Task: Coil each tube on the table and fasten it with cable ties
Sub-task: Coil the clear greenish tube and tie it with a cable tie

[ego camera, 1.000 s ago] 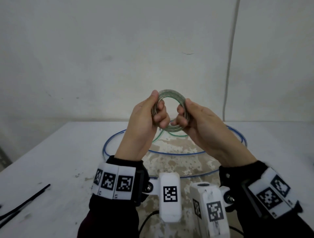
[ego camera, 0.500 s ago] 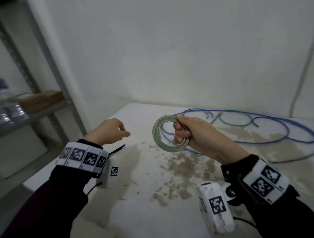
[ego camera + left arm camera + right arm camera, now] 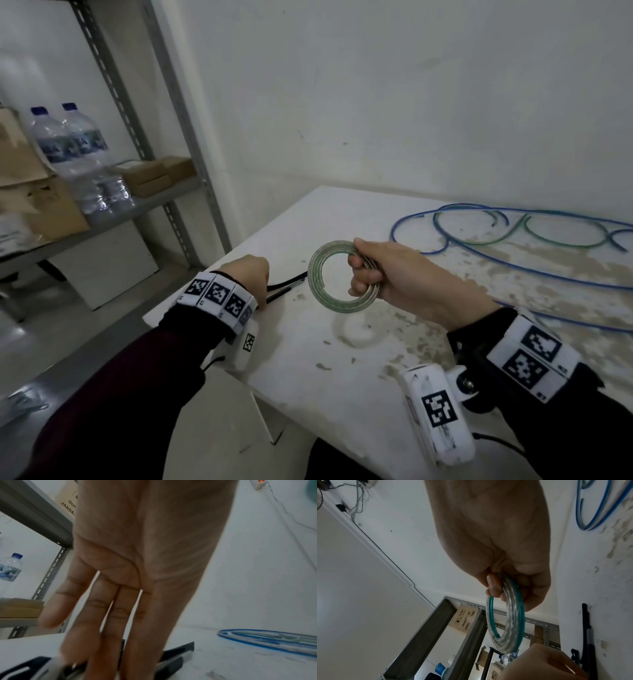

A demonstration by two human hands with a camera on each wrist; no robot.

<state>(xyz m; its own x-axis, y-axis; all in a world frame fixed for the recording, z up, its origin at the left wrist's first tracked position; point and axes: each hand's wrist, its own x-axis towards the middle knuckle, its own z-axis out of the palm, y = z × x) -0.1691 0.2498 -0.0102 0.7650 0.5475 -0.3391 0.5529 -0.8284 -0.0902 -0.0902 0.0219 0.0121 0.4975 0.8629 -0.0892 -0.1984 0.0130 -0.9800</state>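
A coil of clear, green-tinted tube [image 3: 342, 306] hangs above the white table [image 3: 301, 383], and my right hand [image 3: 361, 274] grips its right side with curled fingers. The right wrist view shows the same coil [image 3: 513, 615] held in that right hand [image 3: 505, 585]. My left hand [image 3: 251, 274] is down at the table's left edge on several black cable ties [image 3: 289, 286]. Seen from the left wrist, the left hand [image 3: 109, 642] has straight fingers touching the ties [image 3: 176, 651]. Loose blue tube [image 3: 513, 263] and green tube [image 3: 548, 241] lie uncoiled at the back right.
A grey metal shelf rack [image 3: 191, 144] stands left of the table, with water bottles [image 3: 68, 147] and cardboard boxes [image 3: 154, 174] on it. The wall runs close behind the table. The tabletop is stained in the middle.
My left hand has let go of the coil and moved left and down onto the cable ties. The right hand keeps the coil. The view has swung left.
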